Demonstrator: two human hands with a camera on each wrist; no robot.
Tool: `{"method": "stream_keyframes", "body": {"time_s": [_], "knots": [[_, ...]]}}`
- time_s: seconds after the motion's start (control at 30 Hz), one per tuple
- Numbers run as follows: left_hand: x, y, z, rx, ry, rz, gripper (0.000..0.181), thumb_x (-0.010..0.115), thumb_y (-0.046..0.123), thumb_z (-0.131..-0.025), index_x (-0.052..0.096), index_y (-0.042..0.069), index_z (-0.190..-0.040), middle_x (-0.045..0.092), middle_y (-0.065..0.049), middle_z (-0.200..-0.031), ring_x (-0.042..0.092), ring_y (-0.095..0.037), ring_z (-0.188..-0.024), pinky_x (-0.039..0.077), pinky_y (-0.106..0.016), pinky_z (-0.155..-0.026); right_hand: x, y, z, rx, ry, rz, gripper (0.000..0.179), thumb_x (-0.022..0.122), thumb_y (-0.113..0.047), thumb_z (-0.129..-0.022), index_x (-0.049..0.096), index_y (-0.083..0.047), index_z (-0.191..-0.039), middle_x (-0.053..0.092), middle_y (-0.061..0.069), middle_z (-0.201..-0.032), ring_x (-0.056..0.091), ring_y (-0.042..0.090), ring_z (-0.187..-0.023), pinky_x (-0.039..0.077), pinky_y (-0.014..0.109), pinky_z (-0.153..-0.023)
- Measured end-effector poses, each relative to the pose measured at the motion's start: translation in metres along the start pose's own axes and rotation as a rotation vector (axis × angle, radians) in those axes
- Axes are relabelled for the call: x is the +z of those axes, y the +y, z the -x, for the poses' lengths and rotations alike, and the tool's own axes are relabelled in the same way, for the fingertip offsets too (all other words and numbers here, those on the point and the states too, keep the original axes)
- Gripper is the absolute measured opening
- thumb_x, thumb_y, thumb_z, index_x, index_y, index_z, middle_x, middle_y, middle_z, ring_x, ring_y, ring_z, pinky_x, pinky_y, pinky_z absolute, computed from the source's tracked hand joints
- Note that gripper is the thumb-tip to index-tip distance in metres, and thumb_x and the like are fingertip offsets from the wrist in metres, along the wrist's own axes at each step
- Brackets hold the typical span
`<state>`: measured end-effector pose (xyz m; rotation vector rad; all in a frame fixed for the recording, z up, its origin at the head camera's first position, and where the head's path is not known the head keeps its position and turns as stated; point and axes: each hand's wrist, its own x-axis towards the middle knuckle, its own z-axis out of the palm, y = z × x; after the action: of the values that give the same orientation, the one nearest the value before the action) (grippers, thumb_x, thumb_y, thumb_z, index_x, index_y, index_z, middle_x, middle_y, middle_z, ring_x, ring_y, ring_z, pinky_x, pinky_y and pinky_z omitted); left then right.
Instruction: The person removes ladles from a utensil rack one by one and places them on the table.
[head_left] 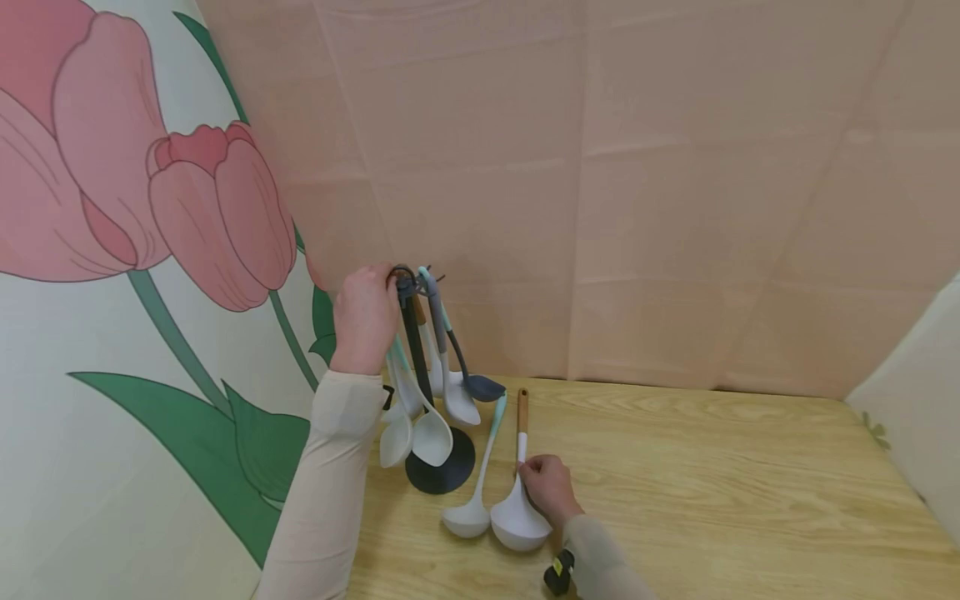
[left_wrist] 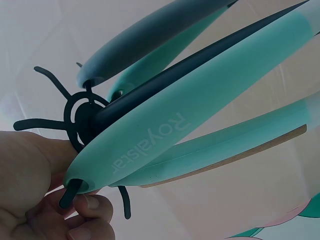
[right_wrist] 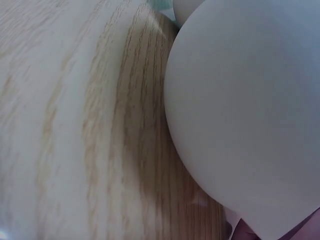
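Note:
A black utensil rack (head_left: 413, 333) with a round base stands on the table, several kitchen utensils hanging from its hooks. At its top my left hand (head_left: 366, 317) grips the rack beside a hook. That hook passes through the hole of a teal handle (left_wrist: 145, 145), and my left fingertips (left_wrist: 92, 207) curl just below it. My right hand (head_left: 551, 487) pinches the lower handle of a white ladle (head_left: 519, 521) with a wooden grip, lying on the table. Its rounded bowl fills much of the right wrist view. Left of it lies a second ladle (head_left: 467, 518) with a teal handle.
The wood-grain table (head_left: 712, 483) extends to the right. Behind it hangs a pinkish-beige cloth (head_left: 675, 208). A wall with painted tulips (head_left: 217, 208) rises close on the left, and a white panel (head_left: 915, 375) borders the right side.

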<state>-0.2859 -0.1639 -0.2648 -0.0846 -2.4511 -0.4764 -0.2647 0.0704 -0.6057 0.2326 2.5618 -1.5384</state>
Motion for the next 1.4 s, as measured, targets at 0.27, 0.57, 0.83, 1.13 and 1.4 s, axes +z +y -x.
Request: {"method": "stream_keyframes", "body": {"time_s": [0.27,0.57,0.83,1.13,1.4], "knots": [[-0.0001,0.0005,-0.0004,-0.005,0.011,0.005,0.02,0.057,0.013,-0.102,0.073,0.005,-0.108,0.071,-0.015,-0.1,0.067,-0.036,-0.092,0.054,-0.053,-0.077,0.0007,-0.0009,-0.0041,-0.004,0.012,-0.002,0.022,0.061,-0.021,-0.098,0.072,-0.002,-0.095,0.064,0.004,-0.08,0.057,0.016,-0.073,0.046,0.028,-0.06],[-0.0011,0.0025,-0.001,-0.012,0.013,0.013,0.021,0.056,0.014,-0.103,0.073,0.005,-0.109,0.072,-0.015,-0.101,0.067,-0.036,-0.093,0.054,-0.053,-0.077,-0.001,-0.0034,-0.0054,0.001,0.024,-0.001,0.022,0.061,-0.021,-0.098,0.073,-0.003,-0.095,0.063,0.004,-0.079,0.056,0.017,-0.073,0.045,0.028,-0.06],[-0.0004,0.0036,-0.0014,0.001,0.01,0.007,0.02,0.056,0.013,-0.102,0.073,0.005,-0.108,0.071,-0.015,-0.1,0.067,-0.037,-0.092,0.054,-0.053,-0.076,-0.0024,-0.0042,-0.0054,0.049,0.004,-0.024,0.023,0.061,-0.022,-0.098,0.072,-0.002,-0.099,0.065,0.005,-0.084,0.058,0.017,-0.076,0.047,0.028,-0.063],[0.0014,0.0042,-0.0022,0.007,-0.009,0.012,0.021,0.055,0.013,-0.103,0.073,0.005,-0.11,0.071,-0.015,-0.103,0.067,-0.036,-0.094,0.054,-0.052,-0.078,-0.0031,0.0002,-0.0023,0.073,-0.019,-0.037,0.023,0.061,-0.022,-0.098,0.071,-0.002,-0.098,0.063,0.005,-0.084,0.056,0.017,-0.074,0.045,0.027,-0.06],[-0.0001,-0.0028,-0.0016,0.011,-0.019,0.04,0.019,0.054,0.014,-0.103,0.071,0.004,-0.105,0.07,-0.015,-0.098,0.065,-0.035,-0.089,0.054,-0.051,-0.073,-0.0034,-0.0023,0.003,0.077,-0.035,-0.031,0.019,0.063,-0.02,-0.097,0.07,-0.003,-0.093,0.062,0.005,-0.083,0.055,0.018,-0.074,0.043,0.027,-0.06]]}}
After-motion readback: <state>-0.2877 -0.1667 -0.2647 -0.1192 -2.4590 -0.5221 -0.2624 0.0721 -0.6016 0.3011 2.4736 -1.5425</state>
